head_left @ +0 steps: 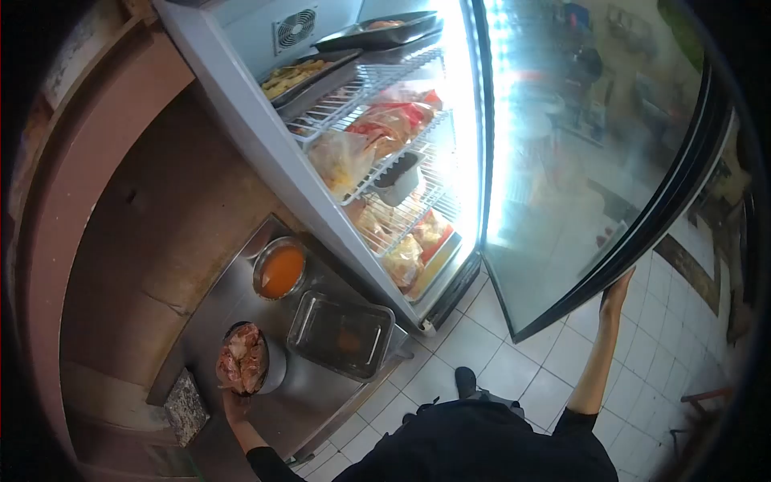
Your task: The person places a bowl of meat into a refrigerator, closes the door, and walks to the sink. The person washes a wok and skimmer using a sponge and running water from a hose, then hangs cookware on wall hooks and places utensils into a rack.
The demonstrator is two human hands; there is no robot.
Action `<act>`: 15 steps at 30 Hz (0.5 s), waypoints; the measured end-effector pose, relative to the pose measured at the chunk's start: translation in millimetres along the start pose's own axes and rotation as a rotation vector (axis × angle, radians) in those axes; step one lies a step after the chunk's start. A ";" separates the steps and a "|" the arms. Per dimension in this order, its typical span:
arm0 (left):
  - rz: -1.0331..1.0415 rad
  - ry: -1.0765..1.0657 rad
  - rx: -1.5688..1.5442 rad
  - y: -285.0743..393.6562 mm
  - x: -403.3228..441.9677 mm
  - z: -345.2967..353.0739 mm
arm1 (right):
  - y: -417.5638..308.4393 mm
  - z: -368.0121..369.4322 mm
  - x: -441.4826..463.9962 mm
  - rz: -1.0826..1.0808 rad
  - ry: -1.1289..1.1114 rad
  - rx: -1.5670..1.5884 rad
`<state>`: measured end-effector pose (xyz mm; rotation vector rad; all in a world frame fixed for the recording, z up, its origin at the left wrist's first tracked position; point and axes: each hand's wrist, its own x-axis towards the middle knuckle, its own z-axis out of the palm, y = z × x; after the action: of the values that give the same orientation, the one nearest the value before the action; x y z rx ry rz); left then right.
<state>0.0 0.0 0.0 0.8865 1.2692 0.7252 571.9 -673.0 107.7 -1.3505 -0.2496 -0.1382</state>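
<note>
My left hand (234,406) is at the near side of a round metal container (275,368) heaped with raw meat (242,359). It grips the container there, its fingers partly hidden. The container is over the steel table (241,293); whether it rests on it I cannot tell. With my right hand (617,294) I hold the outer edge of the glass fridge door (574,201), which stands wide open. Beside the meat are a metal bowl of orange liquid (281,271) and a clear rectangular tub (341,336) with a little residue inside.
Inside the lit fridge (317,189), wire shelves bear trays (377,34) at the top, bagged food (393,124) and a small tub of dark contents (397,178). A speckled block (187,408) stands at the table's left. White floor tiles (450,353) lie below.
</note>
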 end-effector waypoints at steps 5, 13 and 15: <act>0.043 -0.061 -0.107 -20.0 -11.2 5.7 | 21.4 -17.7 -3.0 -0.235 0.790 -0.400; 0.235 -0.276 -0.173 -11.6 -29.7 33.9 | 18.6 173.6 -0.3 -0.218 0.060 -0.487; 0.253 -0.211 -0.062 -20.0 -21.7 25.7 | 59.3 219.5 47.3 -0.247 -0.213 -0.582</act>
<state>21.4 -32.4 -5.2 1.0554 0.9530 0.8406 610.3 -444.0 107.1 -1.9126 -0.5883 -0.2901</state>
